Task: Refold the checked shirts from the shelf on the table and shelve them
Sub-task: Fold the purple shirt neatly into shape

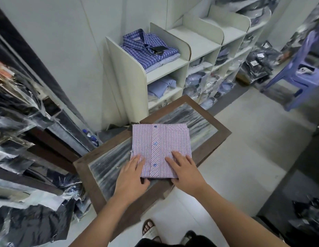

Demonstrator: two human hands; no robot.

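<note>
A stockroom with pale walls holds a white compartmented shelf unit (130, 72) and, in front of it, a small table with a dark wooden frame and a glossy grey streaked top (223, 135). A folded pink-and-lilac checked shirt with blue buttons (161, 145) lies flat in the middle of the table, button placket up. Its far edge reaches toward the table's far corner and its near edge sits close to the near edge.

The left hand (132, 177) rests on the shirt's near left corner, fingers straight and flat on the cloth, thumb along the near edge. The right hand (185, 171) lies on the near right corner, fingers spread and pressing down. Neither hand is curled round the fabric.

On the unit's top level, in the leftmost bay, a folded blue checked shirt (148, 49) with a black tag (159, 49) tops a short stack. Lower bays hold bagged pale blue shirts. Dark garments in clear plastic bags (21, 104) crowd the left side, and a lilac plastic chair (298, 75) stands at the right.
</note>
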